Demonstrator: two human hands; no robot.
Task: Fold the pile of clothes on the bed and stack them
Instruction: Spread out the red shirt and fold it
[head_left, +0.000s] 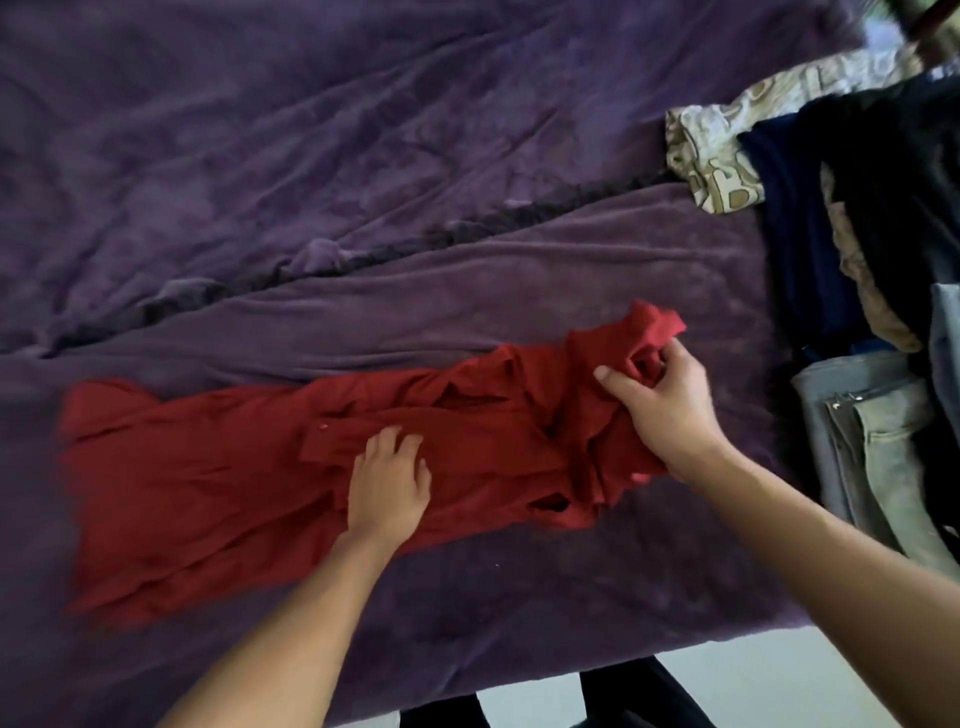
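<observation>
A rumpled purple blanket (363, 156) covers the bed, and pale floor (753, 670) shows past its near edge. The red garment (208, 467) lies near that edge, long axis left to right, with its flatter end at the left and its bunched end at the right. The left hand (387, 483) rests flat on its middle, fingers spread; the right hand (660, 400) grips the bunched end. The pile of clothes (883, 208) crowds the right side, and bare blanket stretches beyond and leftward.

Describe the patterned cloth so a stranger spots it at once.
On the purple bedspread, find the clothes pile along the right edge. The patterned cloth pokes out at its upper left. It alone is printed, cream with beige motifs; the rest are plain.
</observation>
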